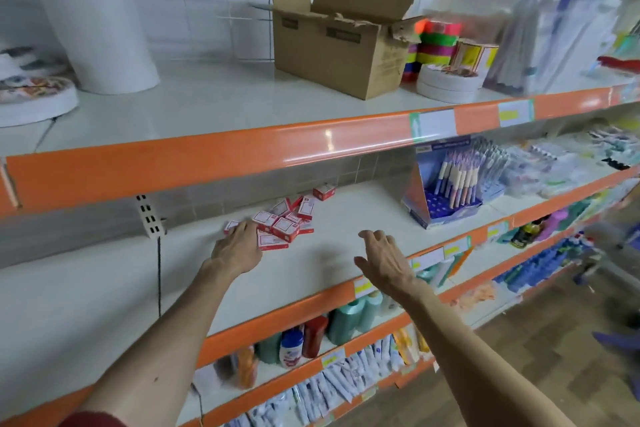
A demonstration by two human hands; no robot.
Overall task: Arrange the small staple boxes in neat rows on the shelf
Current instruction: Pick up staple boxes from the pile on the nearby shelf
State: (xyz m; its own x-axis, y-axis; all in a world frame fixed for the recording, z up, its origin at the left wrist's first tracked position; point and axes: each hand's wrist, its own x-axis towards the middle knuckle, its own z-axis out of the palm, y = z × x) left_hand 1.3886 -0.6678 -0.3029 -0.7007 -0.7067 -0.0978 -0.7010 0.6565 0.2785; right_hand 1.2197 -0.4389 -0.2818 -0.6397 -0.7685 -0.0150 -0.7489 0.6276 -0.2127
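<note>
Staple boxes: loose heap, mid-shelf. Left hand flat on heap edge, apparently grasping nothing; right hand spread, empty. Risk: sweeping scatters boxes rearward

The fingertips of the left hand are hidden among the staple boxes, so whether one is gripped cannot be told, and the print on the boxes is too small to be read. The packets at the right end of the upper shelf are smeared by blur. The round pack at the left is cut off by the edge.
</note>
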